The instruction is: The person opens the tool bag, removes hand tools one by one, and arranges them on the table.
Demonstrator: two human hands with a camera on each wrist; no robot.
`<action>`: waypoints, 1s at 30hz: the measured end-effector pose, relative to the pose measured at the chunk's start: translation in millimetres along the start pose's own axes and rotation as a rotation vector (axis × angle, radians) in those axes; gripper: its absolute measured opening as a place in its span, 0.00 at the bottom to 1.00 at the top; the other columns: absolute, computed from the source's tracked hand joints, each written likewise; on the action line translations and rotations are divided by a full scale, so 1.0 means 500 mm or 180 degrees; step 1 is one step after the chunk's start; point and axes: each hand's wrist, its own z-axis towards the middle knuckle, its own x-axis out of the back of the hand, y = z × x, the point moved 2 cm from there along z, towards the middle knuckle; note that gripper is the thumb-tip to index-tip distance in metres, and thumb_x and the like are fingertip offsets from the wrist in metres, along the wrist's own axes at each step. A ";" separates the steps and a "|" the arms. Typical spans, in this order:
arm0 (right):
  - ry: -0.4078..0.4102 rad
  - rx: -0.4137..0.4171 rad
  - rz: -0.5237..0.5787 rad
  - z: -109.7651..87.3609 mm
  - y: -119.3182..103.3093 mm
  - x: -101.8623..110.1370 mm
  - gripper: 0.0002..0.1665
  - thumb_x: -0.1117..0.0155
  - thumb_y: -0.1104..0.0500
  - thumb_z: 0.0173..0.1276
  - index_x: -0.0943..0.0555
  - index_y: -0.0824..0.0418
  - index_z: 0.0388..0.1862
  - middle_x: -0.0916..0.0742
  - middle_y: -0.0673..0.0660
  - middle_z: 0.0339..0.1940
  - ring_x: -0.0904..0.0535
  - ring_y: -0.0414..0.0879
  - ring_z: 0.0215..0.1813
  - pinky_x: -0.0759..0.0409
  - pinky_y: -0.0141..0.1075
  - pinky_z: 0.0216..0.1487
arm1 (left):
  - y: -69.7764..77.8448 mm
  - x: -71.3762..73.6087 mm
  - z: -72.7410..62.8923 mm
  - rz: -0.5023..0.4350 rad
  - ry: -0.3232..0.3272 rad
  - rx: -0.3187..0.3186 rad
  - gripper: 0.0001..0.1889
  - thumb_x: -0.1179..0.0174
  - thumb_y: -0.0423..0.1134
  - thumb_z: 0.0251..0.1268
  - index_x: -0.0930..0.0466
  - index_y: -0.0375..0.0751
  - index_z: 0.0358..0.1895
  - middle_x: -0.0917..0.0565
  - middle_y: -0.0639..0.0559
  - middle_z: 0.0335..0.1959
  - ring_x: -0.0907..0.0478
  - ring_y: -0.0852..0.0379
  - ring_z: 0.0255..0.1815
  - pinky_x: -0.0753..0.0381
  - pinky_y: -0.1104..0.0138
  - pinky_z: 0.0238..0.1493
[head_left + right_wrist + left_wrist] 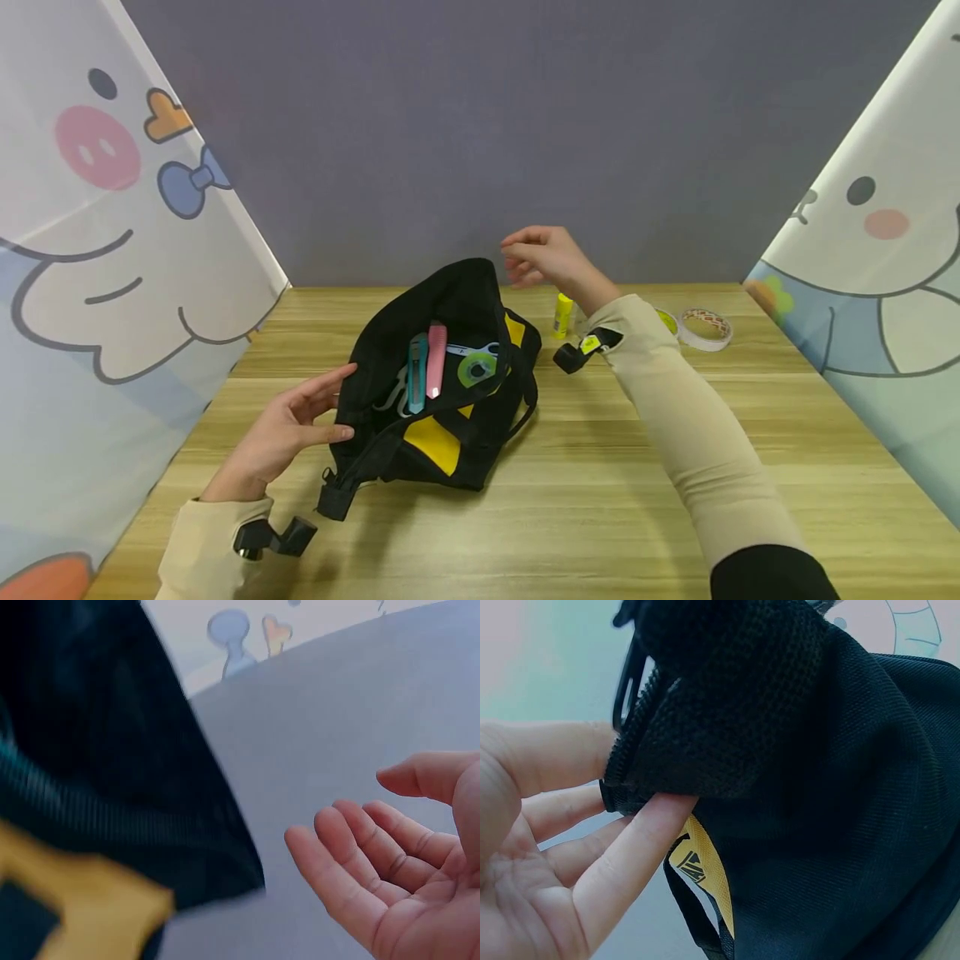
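A black and yellow zip bag (pixel 431 446) lies on the table with its mouth wide open. My left hand (pixel 281 429) pinches the bag's left rim near the zip end; the left wrist view shows thumb and finger on either side of that edge. Inside the bag are a teal utility knife (pixel 417 375), a pink utility knife (pixel 436 360), a small green tape roll (pixel 466 372) and grey-white scissors-like handles (pixel 394 397). Above the bag's far right corner, my right hand (pixel 546 254) hovers with loosely bent fingers, holding nothing and apart from the fabric.
A yellow glue stick (pixel 562 318) stands upright right of the bag. Further right, partly behind my right sleeve, lie a yellow-cored tape roll (pixel 667 322) and a white tape roll (pixel 703 342). A grey panel (pixel 480 133) rises along the table's back edge.
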 end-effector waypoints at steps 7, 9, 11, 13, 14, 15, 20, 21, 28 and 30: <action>-0.0266 0.0082 0.0379 0.028 -0.023 -0.095 0.15 0.40 0.64 0.73 0.20 0.70 0.55 0.16 0.60 0.32 0.17 0.50 0.29 0.14 0.43 0.36 | 0.002 0.001 0.004 -0.0033 -0.0035 -0.0056 0.39 0.35 0.19 0.59 0.34 0.42 0.75 0.30 0.67 0.67 0.24 0.64 0.56 0.20 0.71 0.49; -0.0328 0.0060 0.0402 0.037 -0.022 -0.118 0.15 0.40 0.64 0.74 0.20 0.69 0.56 0.16 0.60 0.33 0.17 0.51 0.31 0.14 0.44 0.37 | 0.003 0.001 0.003 -0.0032 -0.0021 -0.0054 0.39 0.35 0.19 0.58 0.34 0.42 0.75 0.29 0.67 0.66 0.24 0.64 0.56 0.20 0.71 0.48; -0.0385 -0.0004 0.0379 0.047 -0.015 -0.138 0.15 0.40 0.64 0.74 0.19 0.68 0.56 0.15 0.60 0.33 0.17 0.53 0.33 0.14 0.44 0.38 | 0.003 0.000 0.002 -0.0027 0.0003 -0.0030 0.39 0.35 0.19 0.58 0.34 0.42 0.75 0.29 0.67 0.66 0.25 0.64 0.56 0.20 0.71 0.49; -0.0442 -0.0120 0.0346 0.057 -0.004 -0.155 0.15 0.40 0.64 0.74 0.19 0.68 0.56 0.15 0.60 0.34 0.17 0.54 0.34 0.14 0.45 0.39 | 0.003 -0.001 -0.001 0.0003 0.0025 0.0021 0.39 0.34 0.20 0.59 0.33 0.44 0.75 0.30 0.68 0.66 0.25 0.65 0.57 0.20 0.72 0.50; -0.0464 -0.0188 0.0320 0.061 0.003 -0.162 0.15 0.40 0.64 0.74 0.19 0.68 0.56 0.15 0.60 0.34 0.17 0.54 0.34 0.14 0.46 0.40 | 0.003 -0.001 -0.002 0.0032 0.0038 0.0047 0.39 0.34 0.21 0.59 0.33 0.44 0.75 0.30 0.69 0.67 0.26 0.66 0.57 0.21 0.72 0.50; -0.0475 -0.0269 0.0295 0.066 0.011 -0.168 0.15 0.40 0.64 0.74 0.19 0.68 0.56 0.15 0.60 0.35 0.17 0.54 0.34 0.15 0.47 0.42 | 0.002 -0.001 -0.003 0.0056 0.0046 0.0062 0.39 0.34 0.21 0.59 0.34 0.44 0.75 0.31 0.69 0.67 0.26 0.66 0.58 0.21 0.72 0.50; -0.0498 -0.0604 -0.0015 0.082 0.050 -0.194 0.17 0.38 0.66 0.71 0.19 0.70 0.57 0.14 0.64 0.41 0.17 0.53 0.37 0.18 0.52 0.51 | -0.002 0.002 -0.005 0.0140 0.0069 0.0070 0.39 0.34 0.22 0.59 0.34 0.45 0.75 0.32 0.68 0.68 0.27 0.68 0.59 0.22 0.73 0.51; -0.0535 -0.0635 -0.0146 0.083 0.058 -0.199 0.17 0.38 0.66 0.71 0.19 0.70 0.57 0.14 0.64 0.43 0.16 0.54 0.38 0.18 0.51 0.52 | -0.003 0.003 -0.005 0.0136 0.0066 0.0059 0.39 0.34 0.22 0.59 0.34 0.45 0.75 0.32 0.68 0.68 0.27 0.68 0.59 0.22 0.73 0.51; -0.1020 -0.0825 -0.1573 0.083 0.099 -0.215 0.19 0.40 0.68 0.71 0.18 0.66 0.59 0.14 0.61 0.51 0.18 0.55 0.54 0.20 0.49 0.54 | -0.005 0.005 -0.006 0.0112 0.0076 0.0100 0.39 0.34 0.22 0.60 0.34 0.45 0.75 0.32 0.69 0.67 0.27 0.67 0.59 0.22 0.72 0.52; -0.1126 -0.0856 -0.1964 0.083 0.107 -0.216 0.19 0.41 0.67 0.72 0.17 0.64 0.59 0.14 0.60 0.49 0.18 0.53 0.51 0.20 0.49 0.52 | -0.004 0.007 -0.008 0.0163 0.0102 0.0153 0.39 0.34 0.23 0.60 0.35 0.46 0.76 0.33 0.69 0.67 0.28 0.69 0.60 0.23 0.73 0.52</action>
